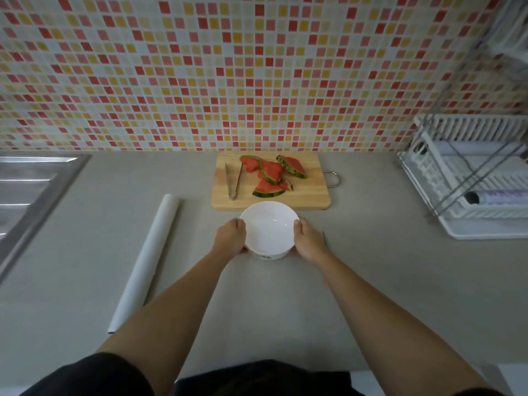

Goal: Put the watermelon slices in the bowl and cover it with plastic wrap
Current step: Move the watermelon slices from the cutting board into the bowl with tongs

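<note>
A white bowl (269, 224) with nothing in it stands on the grey counter, just in front of a wooden cutting board (311, 195). My left hand (230, 237) grips its left side and my right hand (308, 238) grips its right side. Several watermelon slices (271, 174) with green rind lie in a loose pile on the board's far half. Metal tongs (233, 180) rest on the board's left part. A long white roll of plastic wrap (145, 261) lies diagonally on the counter to the left of my left arm.
A steel sink (25, 195) fills the left edge. A white dish rack (474, 184) stands at the right, with another roll (497, 197) lying in it. A thin dark utensil (325, 240) lies beside my right hand. The tiled wall rises behind the board.
</note>
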### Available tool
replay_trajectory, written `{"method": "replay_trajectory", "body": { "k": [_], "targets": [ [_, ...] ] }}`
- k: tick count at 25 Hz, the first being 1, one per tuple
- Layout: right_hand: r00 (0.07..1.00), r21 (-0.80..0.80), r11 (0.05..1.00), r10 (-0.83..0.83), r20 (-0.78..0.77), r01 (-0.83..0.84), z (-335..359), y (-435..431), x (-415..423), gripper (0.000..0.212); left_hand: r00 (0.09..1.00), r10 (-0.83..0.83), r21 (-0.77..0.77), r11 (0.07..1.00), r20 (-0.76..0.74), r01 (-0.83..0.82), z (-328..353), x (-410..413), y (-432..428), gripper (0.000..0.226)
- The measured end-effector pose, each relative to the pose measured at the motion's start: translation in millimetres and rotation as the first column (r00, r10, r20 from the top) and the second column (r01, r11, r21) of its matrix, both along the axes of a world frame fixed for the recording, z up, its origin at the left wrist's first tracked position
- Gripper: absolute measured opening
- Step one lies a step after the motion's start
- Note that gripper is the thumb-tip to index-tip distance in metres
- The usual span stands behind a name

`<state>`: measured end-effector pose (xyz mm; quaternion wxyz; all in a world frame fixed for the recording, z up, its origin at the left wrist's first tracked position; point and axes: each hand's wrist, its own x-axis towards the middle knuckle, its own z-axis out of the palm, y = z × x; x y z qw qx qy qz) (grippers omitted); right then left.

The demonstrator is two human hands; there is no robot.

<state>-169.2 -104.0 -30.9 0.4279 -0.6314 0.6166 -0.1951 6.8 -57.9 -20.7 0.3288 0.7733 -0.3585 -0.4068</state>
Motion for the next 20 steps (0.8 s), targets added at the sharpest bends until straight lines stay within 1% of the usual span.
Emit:
{"method": "replay_trajectory", "body": {
  "k": [2, 5, 8, 10, 12, 14, 15, 17, 19, 20],
  "targets": [
    [0.998, -0.002, 1.0, 0.022, -0.067, -0.022, -1, -12, 1, 0.042, 1.0, 0.003, 0.017, 1.0, -0.01, -0.003, 1, 2, -12, 0.041],
    [1.0, 0.035, 0.999, -0.004, -0.021, 0.004, -1, -23, 3, 0.044, 1.0, -0.003, 0.026, 1.0, -0.023, 0.004, 1, 5, -25, 0.04],
    [0.998, 0.053, 0.998, -0.024, -0.058, 0.028, -8, -30, 4, 0.049, 0.998, -0.004, 0.051, 0.999, -0.069, 0.008, -5, 11, -31, 0.036],
    [0.998, 0.041, 0.998, -0.04, -0.057, 0.042, -16, -34, 3, 0.049, 0.999, -0.031, 0.049, 0.998, -0.036, 0.032, -9, 17, -33, 0.034],
    [0.997, 0.017, 0.998, -0.063, -0.049, 0.064, -20, -36, 4, 0.046, 0.99, -0.044, -0.003, 0.999, 0.13, 0.045, -11, 28, -43, 0.038],
    [0.994, -0.004, 0.996, -0.094, -0.063, 0.094, -23, -37, 5, 0.045, 0.946, -0.001, -0.049, 0.999, 0.324, 0.018, -11, 44, -61, 0.041],
    [0.992, -0.016, 0.994, -0.107, -0.069, 0.106, -24, -37, 6, 0.044, 0.919, 0.002, -0.049, 0.999, 0.395, 0.019, -9, 50, -73, 0.04],
    [0.989, -0.034, 0.991, -0.134, -0.068, 0.132, -27, -38, 7, 0.043, 0.854, -0.066, 0.027, 0.998, 0.516, 0.061, -8, 56, -98, 0.042],
    [0.99, -0.056, 0.989, -0.14, -0.037, 0.137, -31, -38, 5, 0.042, 0.742, -0.201, 0.175, 0.978, 0.639, 0.114, -11, 53, -121, 0.05],
    [0.991, -0.066, 0.989, -0.135, -0.024, 0.133, -33, -38, 5, 0.042, 0.708, -0.242, 0.238, 0.965, 0.663, 0.107, -13, 52, -130, 0.056]
  ]
}}
